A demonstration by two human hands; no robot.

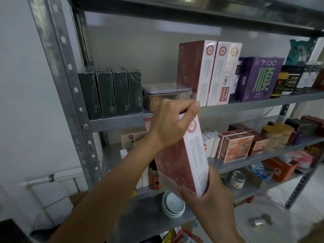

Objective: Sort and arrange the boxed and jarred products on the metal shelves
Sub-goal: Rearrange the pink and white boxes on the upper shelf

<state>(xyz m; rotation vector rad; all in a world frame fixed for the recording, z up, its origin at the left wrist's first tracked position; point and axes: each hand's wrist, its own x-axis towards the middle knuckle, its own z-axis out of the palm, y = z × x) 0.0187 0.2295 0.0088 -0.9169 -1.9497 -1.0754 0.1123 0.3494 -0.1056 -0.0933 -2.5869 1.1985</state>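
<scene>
Here the left hand curls its fingers over the top end of a tall red box. The right hand grips its bottom end, holding it tilted before the metal shelves.

The grey metal shelving is loaded on every level. On the shelf level with the left hand's fingers, four dark green boxes stand upright to their left. A clear lidded tub sits just behind them. To their right are three tall red-and-white boxes, a purple box and jars. Orange NFC boxes sit on the shelf below and to the right, and stacked pale bowls lower still.
</scene>
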